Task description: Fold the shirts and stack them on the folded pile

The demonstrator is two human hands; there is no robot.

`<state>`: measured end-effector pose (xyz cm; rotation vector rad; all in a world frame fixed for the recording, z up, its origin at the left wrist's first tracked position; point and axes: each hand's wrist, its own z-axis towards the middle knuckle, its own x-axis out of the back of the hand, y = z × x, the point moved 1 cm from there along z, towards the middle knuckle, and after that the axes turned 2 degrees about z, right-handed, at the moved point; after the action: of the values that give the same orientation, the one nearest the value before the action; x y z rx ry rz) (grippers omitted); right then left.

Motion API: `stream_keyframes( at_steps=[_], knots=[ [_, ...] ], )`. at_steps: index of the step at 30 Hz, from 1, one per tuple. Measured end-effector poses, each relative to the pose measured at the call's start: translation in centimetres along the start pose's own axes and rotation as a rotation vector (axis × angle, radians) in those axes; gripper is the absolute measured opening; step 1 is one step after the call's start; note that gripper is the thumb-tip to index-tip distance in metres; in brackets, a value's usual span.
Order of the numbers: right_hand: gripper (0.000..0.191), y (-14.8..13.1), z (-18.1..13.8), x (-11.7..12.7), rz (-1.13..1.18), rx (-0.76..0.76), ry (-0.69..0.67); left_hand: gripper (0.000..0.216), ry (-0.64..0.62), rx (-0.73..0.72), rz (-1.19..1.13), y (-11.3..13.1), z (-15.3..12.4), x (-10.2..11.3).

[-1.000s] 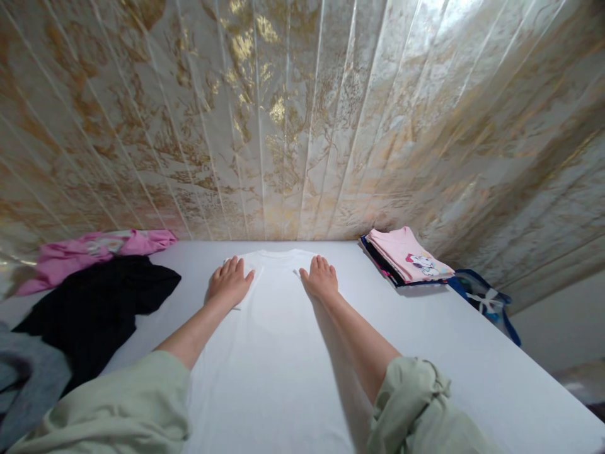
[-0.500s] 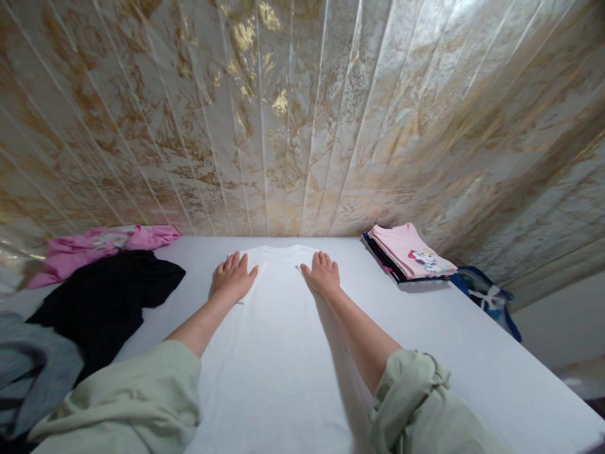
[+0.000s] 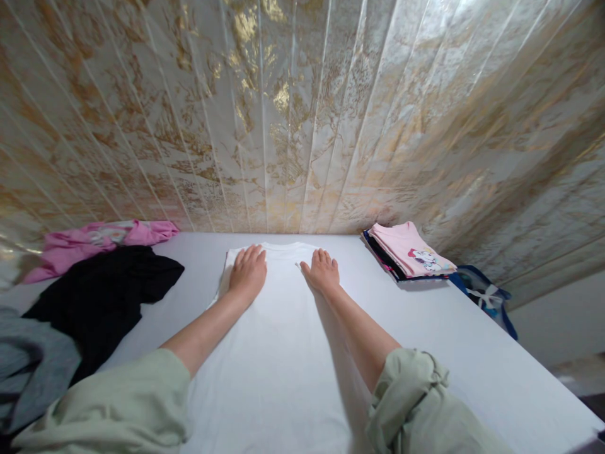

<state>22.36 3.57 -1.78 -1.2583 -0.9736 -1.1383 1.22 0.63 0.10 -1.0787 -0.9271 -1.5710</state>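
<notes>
A white T-shirt lies spread on the white table, its neckline at the far end. My left hand rests flat on the shirt's upper left part, near the folded-in sleeve, fingers stretched out and holding nothing. On the upper right edge of the shirt lies my right hand, also flat, its thumb spread from the fingers. Part of the sleeve areas is hidden beneath both hands. The lower end of the shirt runs out of view at the bottom.
Folded clothes with a pink top form a stack at the far right. At left lie a pink garment, a black garment and a grey garment. A blue-edged bag sits beyond the table's right edge. A patterned curtain hangs behind.
My left hand has slid to the right, from the shirt's left edge inward over the sleeve. My right hand has stayed in place.
</notes>
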Motion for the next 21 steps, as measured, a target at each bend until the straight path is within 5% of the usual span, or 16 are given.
stream_keyframes(
  at_steps=[6,21],
  knots=[
    [0.074,0.1,0.1,-0.1,-0.005,0.000,-0.003,0.064,-0.192,-0.162,-0.068,4.8,-2.3,-1.7],
    [0.065,0.1,-0.5,0.9,-0.004,0.084,-0.051,0.063,-0.308,-0.152,-0.048,4.1,-6.5,0.5]
  ],
)
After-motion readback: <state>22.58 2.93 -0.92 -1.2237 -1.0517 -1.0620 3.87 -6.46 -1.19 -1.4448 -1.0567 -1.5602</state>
